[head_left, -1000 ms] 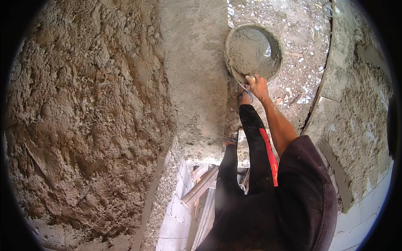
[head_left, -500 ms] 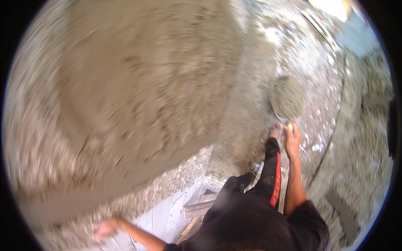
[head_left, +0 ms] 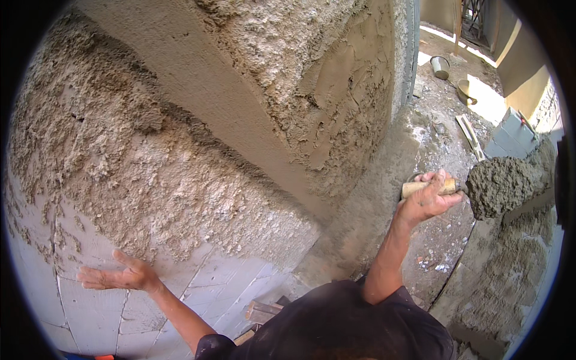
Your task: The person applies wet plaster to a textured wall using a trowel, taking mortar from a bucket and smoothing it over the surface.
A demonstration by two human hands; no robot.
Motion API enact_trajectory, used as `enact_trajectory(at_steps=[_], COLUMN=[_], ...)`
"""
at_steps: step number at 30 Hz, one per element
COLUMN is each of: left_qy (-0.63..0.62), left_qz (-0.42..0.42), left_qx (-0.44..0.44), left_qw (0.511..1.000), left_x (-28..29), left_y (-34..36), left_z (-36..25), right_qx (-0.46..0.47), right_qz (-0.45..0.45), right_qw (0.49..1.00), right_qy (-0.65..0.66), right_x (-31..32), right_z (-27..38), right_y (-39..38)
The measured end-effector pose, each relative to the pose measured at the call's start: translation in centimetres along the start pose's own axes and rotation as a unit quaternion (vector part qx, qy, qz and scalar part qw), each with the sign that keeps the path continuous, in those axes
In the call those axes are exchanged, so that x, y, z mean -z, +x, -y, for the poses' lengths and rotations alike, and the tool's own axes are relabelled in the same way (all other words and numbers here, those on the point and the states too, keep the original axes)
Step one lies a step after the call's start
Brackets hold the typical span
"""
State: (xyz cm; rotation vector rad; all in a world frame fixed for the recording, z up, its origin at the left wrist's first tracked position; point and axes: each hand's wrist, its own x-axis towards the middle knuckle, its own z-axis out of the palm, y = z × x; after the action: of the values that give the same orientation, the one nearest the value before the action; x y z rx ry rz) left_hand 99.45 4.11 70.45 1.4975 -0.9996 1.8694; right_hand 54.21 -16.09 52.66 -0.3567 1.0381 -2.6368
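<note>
My right hand (head_left: 427,199) is closed around the wooden handle of a trowel (head_left: 414,188). A thick lump of wet grey mortar (head_left: 501,187) sits on the trowel and covers its blade. To the left, my left hand (head_left: 123,273) is empty, its fingers stretched and thumb apart, beside the wall's lower part. Rough, lumpy mortar (head_left: 174,186) coats the wall above that hand, with bare pale blocks (head_left: 144,318) below. A smooth mortar band (head_left: 240,132) runs slantwise across the wall, and a partly smoothed patch (head_left: 342,90) lies beyond it.
Toward the far right are a bucket (head_left: 440,67), a bowl-like container (head_left: 465,92) and a grey-blue block (head_left: 510,141). A pale strip (head_left: 469,137) lies on the littered floor. Wood pieces (head_left: 261,312) lie by the wall's foot. More rough mortar (head_left: 504,264) spreads at right.
The view has turned, showing more of the wall and the passage. My right hand has come up with the loaded trowel, now pointing right. My left hand appears higher, fingers spread.
</note>
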Motion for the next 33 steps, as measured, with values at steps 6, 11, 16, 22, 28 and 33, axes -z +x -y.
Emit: enact_trajectory(at_steps=[6, 11, 16, 22, 28, 33], left_qy=[-0.040, -0.027, -0.027, 0.002, -0.002, 0.050], left_qz=[0.003, 0.004, 0.014, 0.018, 0.029, 0.048], left_qx=[0.041, 0.037, 0.047, 0.057, 0.066, 0.049], left_qw=[0.998, 0.999, 0.998, 0.998, 0.997, 0.996], left_x=[-1.3, -1.1, -0.7, -0.4, -2.2, -1.1], left_y=[-0.6, -0.7, -0.4, 0.0, -0.9, -0.4], left_z=[-1.7, -0.1, -0.4, 0.0, -1.9, -0.7], right_qx=[0.066, -0.033, -0.113, -0.404, -0.496, -0.469], right_qz=[0.082, 0.460, 0.465, 0.416, 0.404, 0.489], right_qw=[0.947, 0.841, 0.785, 0.814, 0.767, 0.735], right_qy=[-0.305, -0.282, -0.394, -0.041, 0.044, 0.017], right_x=[-7.3, -0.9, 8.8, 1.8, -4.1, -4.8], right_z=[-8.3, -2.5, -4.9, -10.5, -13.1, -6.7], right_y=[-10.0, -22.8, -14.6, -7.7, -10.3, -16.3])
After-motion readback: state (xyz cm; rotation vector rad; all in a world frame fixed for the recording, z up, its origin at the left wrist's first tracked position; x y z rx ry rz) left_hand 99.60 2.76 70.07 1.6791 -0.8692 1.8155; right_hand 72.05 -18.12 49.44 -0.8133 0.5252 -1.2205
